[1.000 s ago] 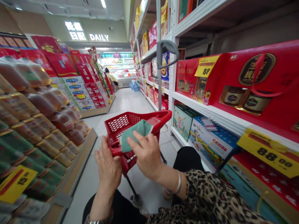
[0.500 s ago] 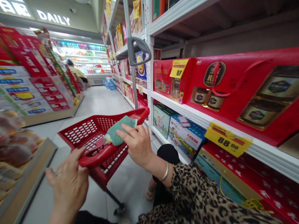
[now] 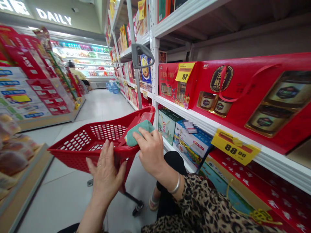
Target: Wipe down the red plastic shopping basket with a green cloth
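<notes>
A red wheeled shopping basket (image 3: pixel 70 157) stands tilted in front of me, with holes through its walls. Its tall upright pole carries a grey handle (image 3: pixel 142 55). My right hand (image 3: pixel 152 152) presses a folded green cloth (image 3: pixel 137 132) onto the basket's rim at the near right corner. Against the near wall lies my left hand (image 3: pixel 105 171), its fingers spread out and nothing in it. Part of the rim is hidden behind the cloth and my hands.
White shelving (image 3: pixel 186 108) on my right holds red gift boxes (image 3: pixel 233 113) of jars, with yellow price tags (image 3: pixel 234 147). A low produce stand (image 3: pixel 36 174) is at the left. Stacked cartons (image 3: pixel 36 97) stand behind it. A person (image 3: pixel 79 74) is farther down the aisle.
The basket has turned, its far end swinging left. My left hand has moved right along it, and my right hand has slid the cloth rightward to the corner.
</notes>
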`<state>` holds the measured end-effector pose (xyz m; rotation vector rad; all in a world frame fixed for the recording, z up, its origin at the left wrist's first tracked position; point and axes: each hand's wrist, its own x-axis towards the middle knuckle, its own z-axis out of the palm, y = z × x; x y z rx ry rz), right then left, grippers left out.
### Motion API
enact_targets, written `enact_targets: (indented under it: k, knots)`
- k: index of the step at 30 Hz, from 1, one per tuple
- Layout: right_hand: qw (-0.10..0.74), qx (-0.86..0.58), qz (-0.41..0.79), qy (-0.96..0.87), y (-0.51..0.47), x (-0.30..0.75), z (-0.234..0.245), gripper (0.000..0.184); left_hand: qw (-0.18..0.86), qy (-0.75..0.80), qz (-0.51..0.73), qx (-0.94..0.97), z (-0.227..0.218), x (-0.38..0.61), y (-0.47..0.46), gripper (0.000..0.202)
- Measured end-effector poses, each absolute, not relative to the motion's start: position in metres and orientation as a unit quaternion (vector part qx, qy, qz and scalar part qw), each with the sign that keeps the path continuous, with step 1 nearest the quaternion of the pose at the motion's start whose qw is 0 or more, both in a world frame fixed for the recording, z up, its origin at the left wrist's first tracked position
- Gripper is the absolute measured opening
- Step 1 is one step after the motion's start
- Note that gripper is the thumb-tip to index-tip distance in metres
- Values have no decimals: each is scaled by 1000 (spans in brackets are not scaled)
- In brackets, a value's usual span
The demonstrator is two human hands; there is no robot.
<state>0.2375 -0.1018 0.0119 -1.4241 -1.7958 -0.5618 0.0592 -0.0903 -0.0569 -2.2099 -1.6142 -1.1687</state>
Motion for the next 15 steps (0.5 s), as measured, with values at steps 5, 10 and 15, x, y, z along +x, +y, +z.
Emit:
enact_targets:
  k: [5,10,15]
  knots:
    - [384,-546,-222,-710,-111,242,11,43,26,-597,-330,-731,-55,18,-69,78]
    - [369,-578,-200,-699,-91,250,15,43,-15,-636,-310,-707,-49,13,-61,61]
    - [368,-594,-215,-683,-85,255,19,38,7,-647,-294,-703,-38,42,-66,69]
